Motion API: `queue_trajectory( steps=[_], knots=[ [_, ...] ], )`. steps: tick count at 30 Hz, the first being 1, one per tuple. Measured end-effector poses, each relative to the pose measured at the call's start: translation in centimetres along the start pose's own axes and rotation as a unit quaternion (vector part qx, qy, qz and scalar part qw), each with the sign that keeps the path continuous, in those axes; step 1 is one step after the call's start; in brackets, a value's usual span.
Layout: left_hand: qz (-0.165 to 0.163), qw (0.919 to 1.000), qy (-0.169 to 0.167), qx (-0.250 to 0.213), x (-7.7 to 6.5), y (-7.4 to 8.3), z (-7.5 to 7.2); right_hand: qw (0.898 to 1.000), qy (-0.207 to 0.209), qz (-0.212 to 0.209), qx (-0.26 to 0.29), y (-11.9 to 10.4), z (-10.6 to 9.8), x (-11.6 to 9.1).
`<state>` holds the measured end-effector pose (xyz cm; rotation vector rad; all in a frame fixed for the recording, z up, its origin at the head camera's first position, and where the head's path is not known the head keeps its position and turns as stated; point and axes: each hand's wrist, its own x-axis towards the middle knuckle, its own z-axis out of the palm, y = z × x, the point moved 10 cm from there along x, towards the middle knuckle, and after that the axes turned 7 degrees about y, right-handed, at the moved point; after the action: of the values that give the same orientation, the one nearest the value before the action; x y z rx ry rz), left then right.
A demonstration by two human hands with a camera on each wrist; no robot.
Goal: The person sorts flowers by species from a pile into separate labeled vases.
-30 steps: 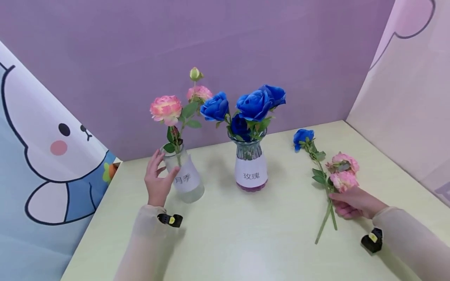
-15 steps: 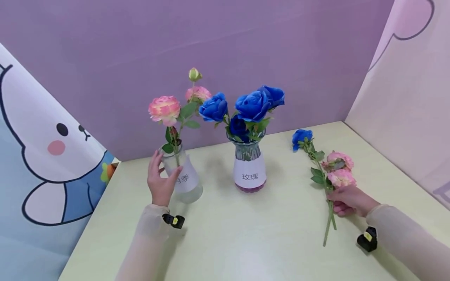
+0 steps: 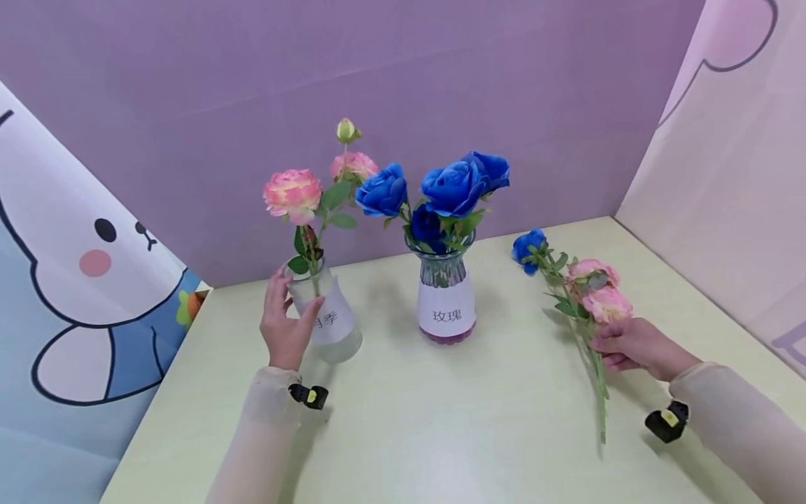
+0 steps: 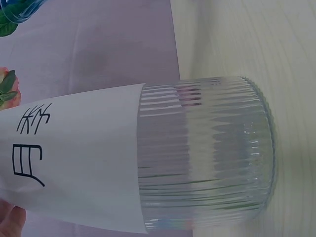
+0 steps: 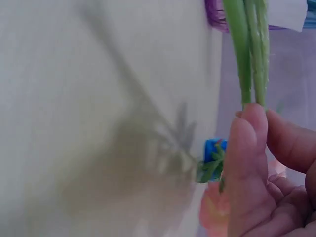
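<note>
Pink flowers [image 3: 607, 303] sit at frame right, stems [image 5: 241, 54] pinched in your right hand [image 3: 639, 346], pointing downward. Your left hand [image 3: 290, 325] grips the clear vase [image 3: 340, 347], left of centre.

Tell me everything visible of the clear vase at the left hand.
The clear vase looks like glass, with a ribbed lower wall and an open mouth. A white label with black characters wraps its side, one upper corner standing off. Pink blooms rise out of it. It appears to lean toward the left hand, whose fingers and thumb curl round it; its base rests on the table.
</note>
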<state>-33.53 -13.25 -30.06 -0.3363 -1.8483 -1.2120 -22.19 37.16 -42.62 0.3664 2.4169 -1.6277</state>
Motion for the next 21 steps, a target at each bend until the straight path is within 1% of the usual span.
queue_trajectory(
  steps=[3, 5, 7, 12, 14, 18, 21],
  knots=[
    [-0.002, 1.0000, -0.003, 0.001, 0.0, -0.1, -0.1, 1.000, 0.015, -0.013, -0.015, -0.7, -0.1, -0.1],
    [-0.002, 1.0000, -0.006, 0.002, 0.0, -0.1, 0.0, 1.000, 0.017, -0.017, -0.011, -1.1, -0.2, -0.1],
    [0.000, 0.9999, -0.011, 0.003, 0.1, 0.0, 0.1, 1.000, 0.006, -0.019, 0.001, -1.3, 0.0, -0.2],
    [0.000, 0.9998, -0.016, 0.012, 0.1, 0.2, 0.4, 0.998, -0.044, -0.030, 0.032, -1.9, 0.8, -0.3],
    [-0.001, 0.9998, -0.016, 0.013, 0.2, 0.2, 0.4, 0.997, -0.052, -0.035, 0.037, -2.2, 1.1, -0.2],
    [-0.003, 0.9998, -0.017, 0.011, 0.2, 0.2, 0.2, 0.998, -0.044, -0.031, 0.045, -2.4, 1.4, 0.1],
    [-0.006, 0.9998, -0.018, 0.010, 0.2, 0.1, 0.0, 0.999, -0.025, -0.027, 0.028, -2.2, 1.4, 0.3]
  ],
)
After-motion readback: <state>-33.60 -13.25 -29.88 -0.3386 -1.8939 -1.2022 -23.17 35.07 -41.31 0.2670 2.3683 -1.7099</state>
